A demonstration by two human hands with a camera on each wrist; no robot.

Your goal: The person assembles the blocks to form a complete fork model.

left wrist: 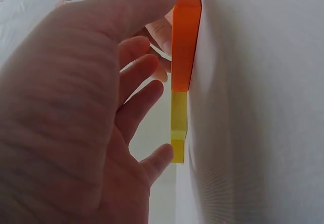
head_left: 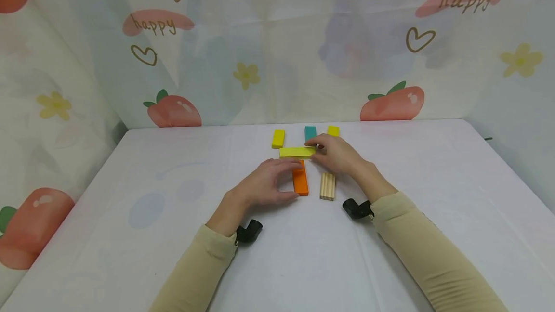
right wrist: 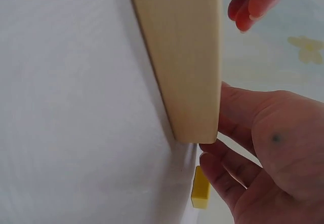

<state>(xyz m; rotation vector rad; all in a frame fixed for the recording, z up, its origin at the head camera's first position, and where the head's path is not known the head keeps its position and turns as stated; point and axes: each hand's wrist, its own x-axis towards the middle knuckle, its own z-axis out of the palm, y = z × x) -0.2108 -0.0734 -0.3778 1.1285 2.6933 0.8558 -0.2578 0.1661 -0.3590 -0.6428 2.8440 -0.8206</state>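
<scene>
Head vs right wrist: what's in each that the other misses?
Only head: the orange block, teal block, long lime-yellow block and beige sleeves.
Only right wrist: the palm side of the right hand, with a dark spot.
Both: the right hand itself, part of the left hand, the wooden block and a yellow block.

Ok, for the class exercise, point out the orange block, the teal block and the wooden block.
Orange block (head_left: 300,183): head view, middle of its top face.
Teal block (head_left: 310,132): head view, the part not hidden by the hand.
Wooden block (head_left: 327,186): head view, middle of its striped top.
</scene>
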